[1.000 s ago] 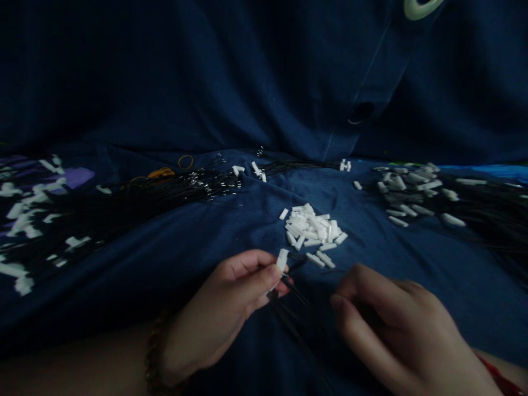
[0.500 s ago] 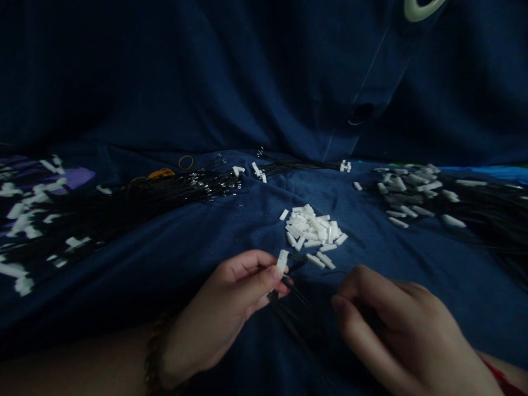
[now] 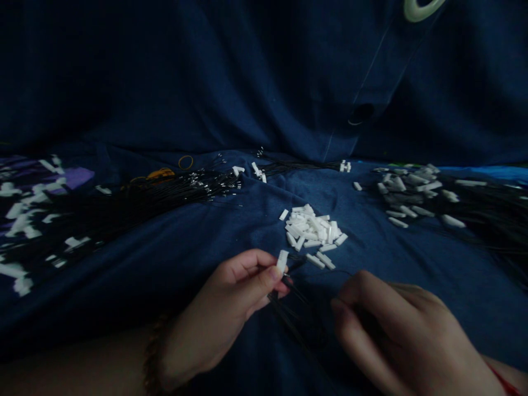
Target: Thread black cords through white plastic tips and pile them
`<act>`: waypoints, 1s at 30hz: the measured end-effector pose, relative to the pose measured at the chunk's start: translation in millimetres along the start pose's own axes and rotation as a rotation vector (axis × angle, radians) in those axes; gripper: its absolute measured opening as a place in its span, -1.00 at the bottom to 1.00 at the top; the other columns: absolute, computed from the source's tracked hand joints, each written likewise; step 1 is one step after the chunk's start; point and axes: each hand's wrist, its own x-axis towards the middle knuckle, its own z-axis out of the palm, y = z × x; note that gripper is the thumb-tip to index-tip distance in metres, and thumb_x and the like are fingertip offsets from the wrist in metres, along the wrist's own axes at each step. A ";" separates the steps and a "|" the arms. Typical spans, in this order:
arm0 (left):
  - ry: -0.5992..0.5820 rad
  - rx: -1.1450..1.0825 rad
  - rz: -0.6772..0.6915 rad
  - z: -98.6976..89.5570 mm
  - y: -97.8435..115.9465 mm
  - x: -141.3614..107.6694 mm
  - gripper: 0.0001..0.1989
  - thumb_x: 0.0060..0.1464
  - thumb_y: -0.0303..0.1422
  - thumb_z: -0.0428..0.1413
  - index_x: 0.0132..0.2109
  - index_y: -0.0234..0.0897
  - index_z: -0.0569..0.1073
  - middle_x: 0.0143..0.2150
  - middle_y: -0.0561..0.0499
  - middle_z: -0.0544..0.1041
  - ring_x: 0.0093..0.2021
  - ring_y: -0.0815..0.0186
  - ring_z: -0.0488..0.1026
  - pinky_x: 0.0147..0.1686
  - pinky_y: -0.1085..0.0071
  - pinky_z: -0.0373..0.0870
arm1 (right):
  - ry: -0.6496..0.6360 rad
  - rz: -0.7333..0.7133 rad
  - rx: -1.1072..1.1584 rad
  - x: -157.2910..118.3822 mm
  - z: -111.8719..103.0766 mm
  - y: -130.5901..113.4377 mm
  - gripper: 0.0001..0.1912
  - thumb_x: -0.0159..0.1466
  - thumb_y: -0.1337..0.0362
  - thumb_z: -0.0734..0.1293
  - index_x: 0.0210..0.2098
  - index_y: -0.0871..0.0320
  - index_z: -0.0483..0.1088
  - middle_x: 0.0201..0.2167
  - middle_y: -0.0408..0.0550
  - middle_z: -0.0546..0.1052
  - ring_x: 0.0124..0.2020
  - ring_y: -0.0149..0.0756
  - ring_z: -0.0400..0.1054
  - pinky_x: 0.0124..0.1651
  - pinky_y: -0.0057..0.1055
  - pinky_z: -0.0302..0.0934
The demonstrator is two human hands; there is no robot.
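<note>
Between the thumb and fingers of my left hand (image 3: 235,308) is a small white connector housing (image 3: 282,260), tilted with its slotted face up. Black wires (image 3: 295,289) run from it and from under the fingers, down and to the right. My right hand (image 3: 396,324) is to the right of it, apart from the housing, with thumb and forefinger closed together. Whatever that pinch may hold is hidden in shadow. Just beyond both hands lies a heap of loose white connector housings (image 3: 313,226), with a few strays at its near edge.
Dark blue cloth (image 3: 247,236) covers the surface and rises behind. To the left are black wires with bare metal tips (image 3: 206,184) and white connectors (image 3: 31,212). On the right lies another bundle with white ends (image 3: 412,184). An orange band (image 3: 160,174) rests at the back left.
My right hand has shifted very slightly downward, its fingers still closed. The left hand and the white connector housing have stayed in place.
</note>
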 end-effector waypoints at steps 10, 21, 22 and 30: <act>0.013 0.019 -0.009 0.0 1.5 0.0 -0.86 0.06 -0.29 0.02 -0.31 -0.28 0.35 -0.33 0.00 0.40 -0.22 0.29 0.32 -0.17 0.33 0.20 | 0.006 0.003 -0.003 0.4 0.0 -1.0 -0.83 0.19 0.37 0.12 -0.54 0.18 0.15 -0.72 -0.20 0.24 -0.73 -0.49 0.15 -0.68 -0.56 0.00; 0.009 0.024 -0.003 -0.2 1.6 -0.1 -0.86 0.05 -0.29 0.03 -0.32 -0.28 0.35 -0.33 0.00 0.40 -0.23 0.29 0.32 -0.17 0.33 0.21 | 0.023 -0.036 -0.075 -0.9 -0.9 -1.1 -0.82 0.17 0.40 0.09 -0.56 0.18 0.17 -0.74 -0.19 0.23 -0.75 -0.47 0.16 -0.70 -0.55 0.00; 0.012 0.040 -0.002 -0.4 1.5 -0.2 -0.86 0.05 -0.28 0.03 -0.31 -0.28 0.36 -0.33 0.00 0.40 -0.23 0.28 0.32 -0.18 0.33 0.21 | 0.021 -0.038 -0.080 -1.0 -0.8 -2.5 -0.82 0.16 0.40 0.09 -0.56 0.18 0.17 -0.73 -0.19 0.24 -0.75 -0.48 0.16 -0.70 -0.55 0.00; 0.015 0.083 0.023 -0.2 -0.8 0.0 -0.85 0.06 -0.27 0.02 -0.32 -0.26 0.36 -0.34 0.03 0.38 -0.22 0.29 0.32 -0.16 0.33 0.20 | 0.025 -0.050 -0.084 -3.5 1.7 -10.3 -0.82 0.13 0.42 0.08 -0.58 0.16 0.14 -0.75 -0.22 0.23 -0.76 -0.49 0.15 -0.68 -0.53 -0.01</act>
